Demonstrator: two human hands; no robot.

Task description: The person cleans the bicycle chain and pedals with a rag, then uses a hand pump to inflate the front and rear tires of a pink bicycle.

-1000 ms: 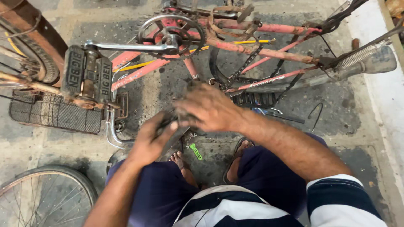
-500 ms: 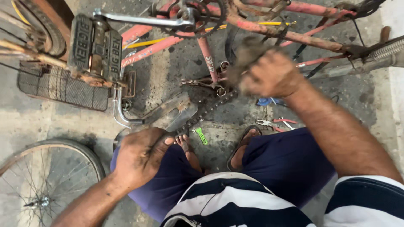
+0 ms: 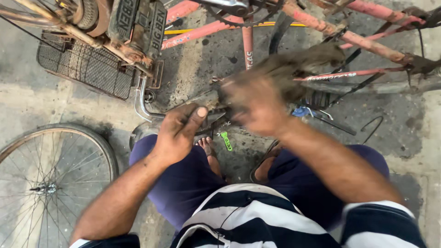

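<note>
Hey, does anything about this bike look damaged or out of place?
Yes. The red bicycle frame lies on the ground, paint worn and rusty. A spoked wheel lies detached at lower left. Both hands are smeared with grease.

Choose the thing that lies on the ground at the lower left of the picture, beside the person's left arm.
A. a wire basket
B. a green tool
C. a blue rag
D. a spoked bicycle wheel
D: a spoked bicycle wheel with hub and rim lies flat on the concrete just left of the left hand and its forearm.
</note>
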